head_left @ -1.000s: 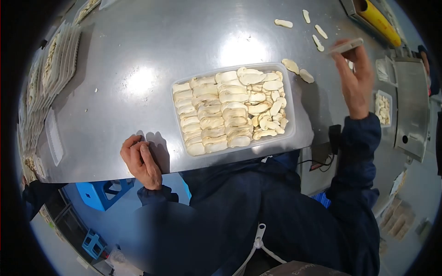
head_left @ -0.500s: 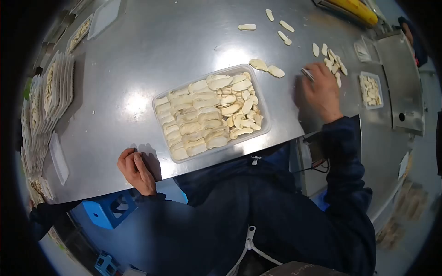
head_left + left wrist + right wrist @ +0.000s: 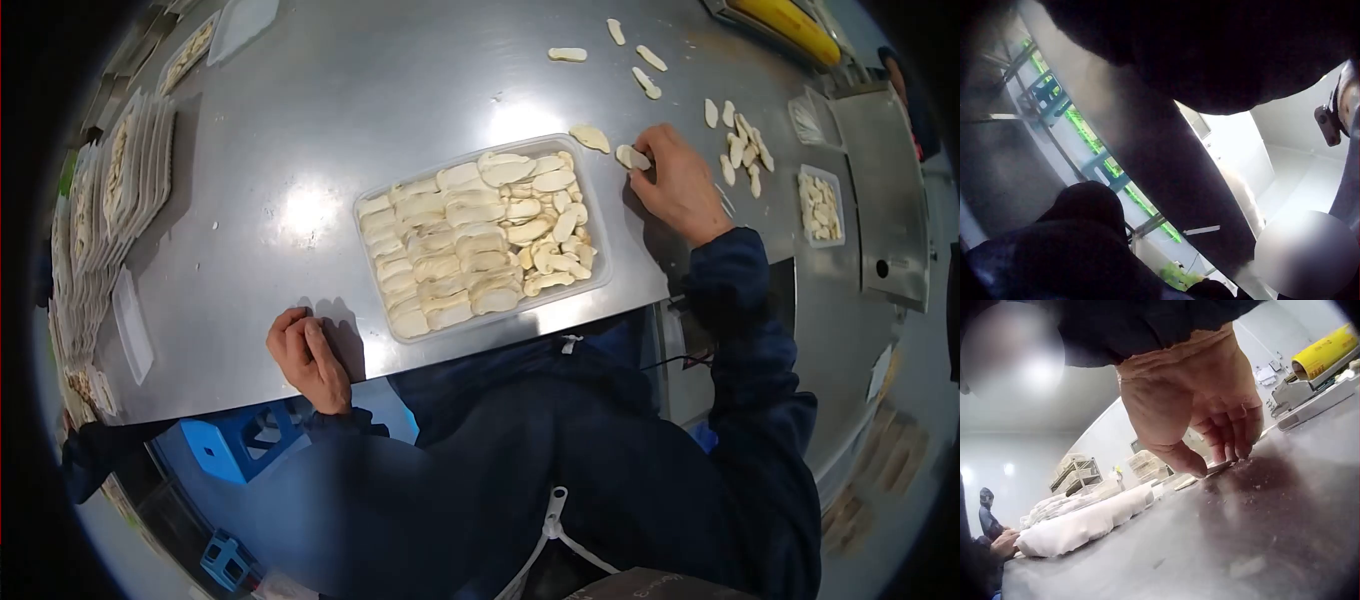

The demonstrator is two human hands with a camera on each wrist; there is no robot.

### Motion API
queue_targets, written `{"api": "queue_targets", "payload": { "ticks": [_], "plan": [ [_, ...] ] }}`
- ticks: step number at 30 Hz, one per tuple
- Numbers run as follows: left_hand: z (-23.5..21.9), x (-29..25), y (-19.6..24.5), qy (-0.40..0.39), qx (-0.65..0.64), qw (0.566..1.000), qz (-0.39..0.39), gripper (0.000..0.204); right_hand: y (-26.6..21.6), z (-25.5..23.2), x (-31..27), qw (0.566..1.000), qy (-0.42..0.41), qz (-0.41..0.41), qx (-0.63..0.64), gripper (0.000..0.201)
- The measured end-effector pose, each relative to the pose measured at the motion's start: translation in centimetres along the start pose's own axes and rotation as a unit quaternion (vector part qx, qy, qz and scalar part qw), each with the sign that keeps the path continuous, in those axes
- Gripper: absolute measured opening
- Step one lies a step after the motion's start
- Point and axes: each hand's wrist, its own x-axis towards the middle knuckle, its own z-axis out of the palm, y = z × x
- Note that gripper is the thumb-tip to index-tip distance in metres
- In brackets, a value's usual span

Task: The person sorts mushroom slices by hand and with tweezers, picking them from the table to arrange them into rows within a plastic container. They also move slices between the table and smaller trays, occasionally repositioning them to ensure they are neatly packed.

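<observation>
Rows of pale mushroom slices fill the left and middle of a clear plastic tray (image 3: 597, 225), with smaller pieces heaped at its right side. My right hand (image 3: 683, 185) is just right of the tray, thumb and fingertips pinching a mushroom slice (image 3: 628, 156). Another slice (image 3: 590, 138) lies by the tray's upper right corner. In the right wrist view, the hand (image 3: 1194, 403) has its fingertips at the table surface around a thin slice (image 3: 1217, 467). My left hand (image 3: 309, 358) rests loosely curled and empty on the table's front edge; the left wrist view does not show it.
Loose slices lie at the upper right, near a small pile (image 3: 745, 148) and a small filled tray (image 3: 821, 206). A yellow roll (image 3: 785, 28) stands at the back right. Stacked trays (image 3: 130, 185) line the left side. Thin pale strips (image 3: 725, 200) show beside my right wrist.
My right hand has come from the loose slices on the right to one beside the tray and now pinches it. The left hand stays at the table edge. The head view has shifted.
</observation>
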Motion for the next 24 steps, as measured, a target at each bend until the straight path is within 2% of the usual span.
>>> {"api": "queue_targets", "payload": {
  "ticks": [4,10,13,16,19,24],
  "plan": [
    [-0.1,0.1,0.3,0.003,0.019,1.000,0.014,0.017,-0.4,-0.5,0.2,0.999,-0.021,0.032,0.032,0.023],
    [-0.1,0.0,0.2,0.006,0.008,1.000,0.009,0.016,0.0,-0.3,0.3,1.000,-0.016,0.006,0.001,0.022],
    [0.0,0.0,0.2,0.010,0.011,1.000,0.007,0.016,-2.3,-1.5,0.2,0.996,0.021,-0.066,0.054,0.022],
    [0.0,0.1,0.2,0.008,0.002,1.000,0.000,0.017,-6.9,-1.5,0.3,0.970,0.053,-0.223,0.084,0.022],
    [0.0,0.1,0.0,0.007,0.012,1.000,0.012,0.018,-9.4,0.1,0.8,0.959,0.023,-0.269,0.090,0.021],
    [-0.2,0.1,0.3,0.006,0.014,1.000,0.014,0.019,-10.3,1.4,1.2,0.963,0.009,-0.262,0.067,0.019]
  ]
}}
